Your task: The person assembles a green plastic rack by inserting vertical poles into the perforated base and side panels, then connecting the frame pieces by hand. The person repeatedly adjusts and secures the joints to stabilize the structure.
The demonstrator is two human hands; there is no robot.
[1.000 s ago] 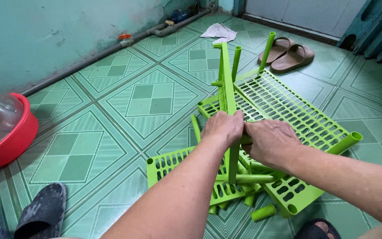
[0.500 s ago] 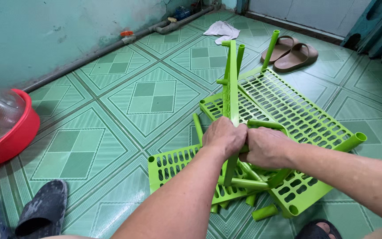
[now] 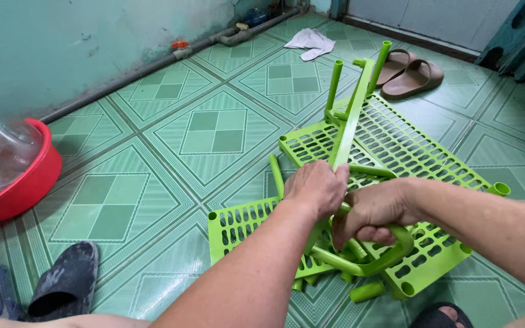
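Here the left hand is closed around a green frame piece standing upright over the green shelf panels on the tiled floor. The right hand is fisted around a curved green tube just beside it. A red basin sits far left.

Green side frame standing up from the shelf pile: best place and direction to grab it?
Take the green side frame on its long bare upright, just above where the left hand already wraps it, coming from the near side. That stretch is straight and free; lower down, the loose tubes and slatted shelves crowd it, and the right hand grips the curved end.
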